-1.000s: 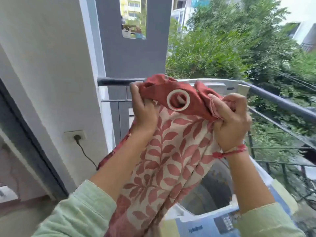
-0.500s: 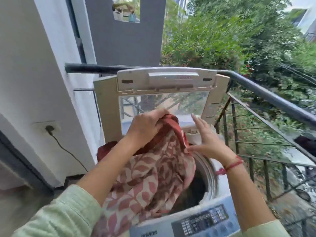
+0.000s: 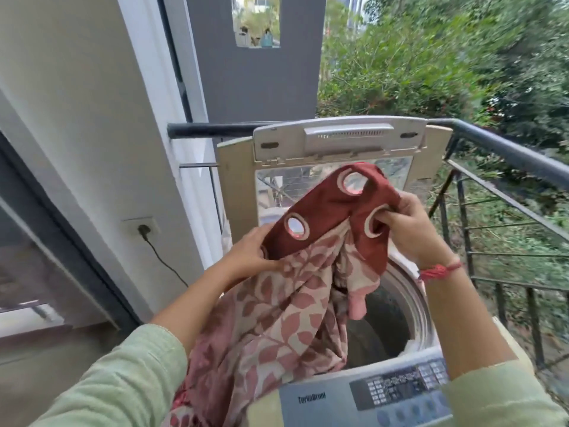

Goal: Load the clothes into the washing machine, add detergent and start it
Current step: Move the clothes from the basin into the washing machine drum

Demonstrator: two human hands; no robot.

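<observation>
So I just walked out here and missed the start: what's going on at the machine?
A person is loading a red leaf-print curtain into the washing machine, whose lid stands open. The left hand holds the curtain's eyelet band, and the right hand grips it at a ring. Part of the cloth hangs into the drum; much drapes over the front.

1 wide-angle view, worn on the person's head, looks forward and down along both forearms. The washing machine [image 3: 411, 292] stands close beneath it: the control panel [image 3: 400, 388] runs along the bottom edge of the frame, and the raised lid [image 3: 338, 140] faces the lens just past the middle. The left hand [image 3: 249, 254] and right hand [image 3: 409, 231], each gripping the curtain [image 3: 323, 208], sit mid-frame, near the lens. The wall [image 3: 77, 118] fills the left side; the railing [image 3: 508, 149] bows across the right, with trees [image 3: 431, 57] far beyond.
</observation>
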